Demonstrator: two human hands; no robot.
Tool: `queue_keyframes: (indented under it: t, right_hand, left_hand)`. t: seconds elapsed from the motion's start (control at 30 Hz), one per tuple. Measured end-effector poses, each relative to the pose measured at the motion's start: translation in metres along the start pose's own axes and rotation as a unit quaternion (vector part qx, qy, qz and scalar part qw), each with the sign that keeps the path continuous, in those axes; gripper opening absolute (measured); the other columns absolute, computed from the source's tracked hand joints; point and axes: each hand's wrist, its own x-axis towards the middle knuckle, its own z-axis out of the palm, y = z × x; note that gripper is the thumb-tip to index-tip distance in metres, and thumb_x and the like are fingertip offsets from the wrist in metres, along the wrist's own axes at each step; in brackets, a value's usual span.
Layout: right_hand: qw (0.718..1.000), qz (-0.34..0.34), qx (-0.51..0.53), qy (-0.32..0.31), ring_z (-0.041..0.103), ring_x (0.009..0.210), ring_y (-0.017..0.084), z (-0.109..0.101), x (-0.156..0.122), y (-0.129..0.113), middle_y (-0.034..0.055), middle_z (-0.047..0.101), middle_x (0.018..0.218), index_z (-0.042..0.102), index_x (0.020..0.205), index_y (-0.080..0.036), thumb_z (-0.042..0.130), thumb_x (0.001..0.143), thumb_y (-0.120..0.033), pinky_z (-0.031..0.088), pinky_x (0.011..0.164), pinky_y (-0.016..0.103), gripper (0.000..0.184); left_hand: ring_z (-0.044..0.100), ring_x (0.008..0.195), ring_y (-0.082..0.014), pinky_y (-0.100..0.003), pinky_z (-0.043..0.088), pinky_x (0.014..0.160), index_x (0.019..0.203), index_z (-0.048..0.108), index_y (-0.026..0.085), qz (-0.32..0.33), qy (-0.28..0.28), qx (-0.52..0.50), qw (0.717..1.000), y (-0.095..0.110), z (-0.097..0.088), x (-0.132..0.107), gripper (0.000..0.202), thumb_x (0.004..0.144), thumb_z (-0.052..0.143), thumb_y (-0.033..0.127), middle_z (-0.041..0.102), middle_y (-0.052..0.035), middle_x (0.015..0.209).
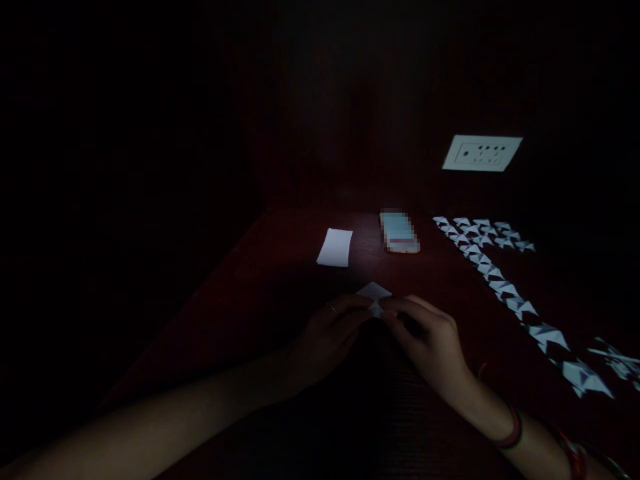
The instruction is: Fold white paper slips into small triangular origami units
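Observation:
A small folded piece of white paper [374, 291] is held low over the dark red table, between both hands. My left hand [333, 327], with a ring on one finger, pinches its left side. From the right, my right hand [425, 333] grips the other side with thumb and fingertips. The fingertips nearly meet at the paper's middle and cover its lower part. Just beyond the hands lies a stack of white paper sheets [335, 247], flat on the table.
A lit phone [399, 232] lies at the back. To the right, several folded paper pieces [503, 288] stand in rows, with more paper pieces [620, 363] at the right edge. A socket plate [483, 153] is on the wall. The surroundings are very dark.

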Motion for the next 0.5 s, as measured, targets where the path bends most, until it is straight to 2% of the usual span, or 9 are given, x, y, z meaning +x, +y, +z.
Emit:
queue_keyframes:
  t: [0.23, 0.5]
  right_hand:
    - [1.000, 0.016, 0.013, 0.003, 0.053, 0.070, 0.012, 0.0007, -0.0009, -0.0008, 0.0028, 0.059, 0.078, 0.062, 0.086, -0.018, 0.051, 0.076, -0.014, 0.042, 0.063, 0.023, 0.015]
    - [0.996, 0.054, 0.064, -0.039, 0.051, 0.068, 0.013, 0.0003, 0.0056, 0.0041, 0.0028, 0.056, 0.075, 0.061, 0.083, -0.017, 0.049, 0.078, -0.017, 0.041, 0.062, 0.024, 0.013]
  left_hand:
    - [0.048, 0.099, -0.0134, -0.026, 0.044, 0.084, 0.107, 0.048, 0.016, 0.004, -0.004, -0.001, 1.000, 0.0005, -0.0003, -0.0022, 0.029, 0.081, 0.042, 0.006, 0.049, -0.0060, 0.108]
    - [0.049, 0.098, -0.0129, -0.026, 0.045, 0.083, 0.105, 0.049, 0.017, 0.002, -0.002, 0.005, 1.000, 0.0024, 0.0001, -0.0019, 0.026, 0.082, 0.041, 0.008, 0.049, -0.0058, 0.108]
